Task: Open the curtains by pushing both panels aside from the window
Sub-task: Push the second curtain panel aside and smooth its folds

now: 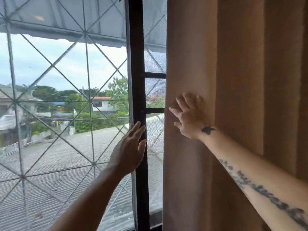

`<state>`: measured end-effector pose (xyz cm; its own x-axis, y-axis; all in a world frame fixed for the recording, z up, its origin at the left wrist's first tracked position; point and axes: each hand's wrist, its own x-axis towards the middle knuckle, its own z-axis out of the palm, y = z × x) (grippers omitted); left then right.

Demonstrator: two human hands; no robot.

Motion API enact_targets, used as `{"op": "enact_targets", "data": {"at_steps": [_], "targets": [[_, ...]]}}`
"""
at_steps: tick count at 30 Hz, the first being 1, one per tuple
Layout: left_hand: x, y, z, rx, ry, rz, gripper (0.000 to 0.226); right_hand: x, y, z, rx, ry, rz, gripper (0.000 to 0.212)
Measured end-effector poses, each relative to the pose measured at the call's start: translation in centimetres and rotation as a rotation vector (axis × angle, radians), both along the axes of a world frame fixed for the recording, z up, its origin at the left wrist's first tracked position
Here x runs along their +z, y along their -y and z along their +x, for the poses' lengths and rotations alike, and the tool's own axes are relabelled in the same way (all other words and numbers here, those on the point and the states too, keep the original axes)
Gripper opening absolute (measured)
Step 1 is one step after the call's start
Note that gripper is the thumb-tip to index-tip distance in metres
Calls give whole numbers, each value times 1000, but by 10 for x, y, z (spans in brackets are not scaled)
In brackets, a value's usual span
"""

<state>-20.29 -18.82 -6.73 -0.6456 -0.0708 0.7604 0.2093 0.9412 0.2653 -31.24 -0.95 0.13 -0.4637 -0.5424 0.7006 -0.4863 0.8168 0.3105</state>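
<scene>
A: Where is the curtain panel?
B: At three o'clock. Your right hand is pressing flat on it, fingers spread, pushing.
A: My left hand?
B: Open, holding nothing, by the window frame.

We face a window that fills the left of the scene, with a grille of crossing bars behind its pane and rooftops far beyond. A vertical frame post stands at centre. Right of it hangs the curtain panel, gathered in folds and covering the right side. Our left hand is raised near the post, fingers spread. Our right hand lies flat on the curtain's left edge.
</scene>
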Motion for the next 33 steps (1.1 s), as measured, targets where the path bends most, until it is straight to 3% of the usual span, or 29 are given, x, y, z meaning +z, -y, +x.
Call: {"op": "enact_targets", "data": {"at_steps": [15, 22, 27, 33], "targets": [[-34, -63, -104, -222, 130, 50, 60, 63, -10, -49, -160, -253, 90, 59], [-48, -96, -154, -402, 23, 106, 97, 64, -28, -82, -206, -342, 62, 66], [-53, -139, -183, -478, -45, 168, 86, 60, -62, -107, -233, -322, 42, 68], [-45, -190, -211, -390, 47, 150, 105, 64, -106, -135, -216, -275, 67, 66]]}}
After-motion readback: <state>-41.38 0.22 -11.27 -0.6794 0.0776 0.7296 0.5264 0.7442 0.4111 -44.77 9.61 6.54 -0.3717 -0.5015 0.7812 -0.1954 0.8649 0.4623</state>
